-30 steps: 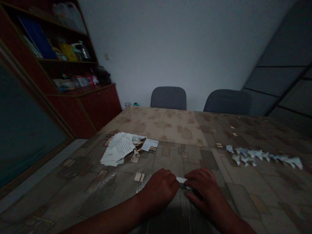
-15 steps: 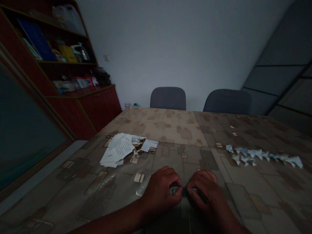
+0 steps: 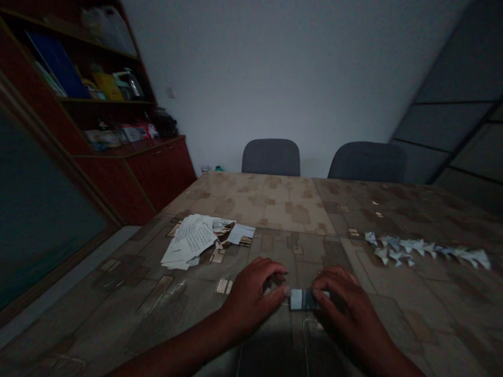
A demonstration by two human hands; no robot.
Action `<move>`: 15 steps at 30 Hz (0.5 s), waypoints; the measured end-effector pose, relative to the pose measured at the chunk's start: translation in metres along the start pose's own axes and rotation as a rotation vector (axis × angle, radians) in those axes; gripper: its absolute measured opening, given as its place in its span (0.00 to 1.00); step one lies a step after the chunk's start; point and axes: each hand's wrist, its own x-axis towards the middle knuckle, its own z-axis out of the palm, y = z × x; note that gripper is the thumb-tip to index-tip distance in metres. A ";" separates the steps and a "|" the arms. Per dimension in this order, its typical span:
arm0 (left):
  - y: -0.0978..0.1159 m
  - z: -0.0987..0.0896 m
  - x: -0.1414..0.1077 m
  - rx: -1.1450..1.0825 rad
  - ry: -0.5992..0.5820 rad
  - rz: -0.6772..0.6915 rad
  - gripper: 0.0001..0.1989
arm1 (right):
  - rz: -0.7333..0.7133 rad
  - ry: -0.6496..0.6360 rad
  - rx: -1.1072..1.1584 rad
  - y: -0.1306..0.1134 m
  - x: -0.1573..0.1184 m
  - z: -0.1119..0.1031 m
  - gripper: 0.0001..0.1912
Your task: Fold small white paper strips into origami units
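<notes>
Grey-and-white paper, apparently folded into a short strip [image 3: 296,299], is sitting close in, just right of twelve o'clock, between the two hands. The right hand [image 3: 343,301] is pinching its right part between thumb and forefinger, and those fingers are hiding that end. The left hand [image 3: 253,298] is holding its thumb and forefinger apart, the thumb tip coming up beside the strip's left end; whether it is touching, I cannot tell. The strip is probably weighing next to nothing, feeling fairly stiff where layers are stacking, yet creasing easily under a hard squeeze. Its short left end and long edges are offering the best hold, with a light fingertip pinch. Farther out on the patterned tabletop [image 3: 271,262], loose printed papers [image 3: 188,243] are overlapping toward eleven o'clock, and small pointed paper pieces [image 3: 416,247] are clustering toward two; neither group is blocking the strip. Beyond the table, one grey chair [image 3: 271,157] is standing at twelve and another grey chair [image 3: 367,161] toward one, while a red cabinet [image 3: 157,175] is filling ten to eleven.
</notes>
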 end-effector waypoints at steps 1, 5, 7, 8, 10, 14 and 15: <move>0.002 0.003 0.000 -0.008 -0.035 0.030 0.08 | -0.013 0.001 -0.004 -0.003 0.000 0.002 0.11; 0.004 0.016 -0.002 -0.036 -0.100 0.069 0.03 | -0.084 0.042 -0.024 -0.011 -0.003 0.013 0.07; 0.005 0.018 -0.003 -0.053 -0.098 0.051 0.04 | -0.103 0.053 -0.035 -0.011 -0.003 0.016 0.07; 0.005 0.018 -0.004 -0.062 -0.097 0.034 0.04 | -0.100 0.055 -0.039 -0.009 -0.003 0.017 0.07; 0.005 0.016 -0.004 -0.095 -0.105 -0.016 0.04 | -0.065 0.051 -0.042 -0.004 -0.002 0.016 0.07; 0.003 0.010 -0.004 -0.190 -0.094 -0.186 0.05 | 0.084 0.076 -0.033 0.011 0.000 0.005 0.10; 0.002 0.009 -0.004 -0.211 -0.083 -0.232 0.06 | 0.124 0.100 -0.023 0.013 0.000 0.002 0.11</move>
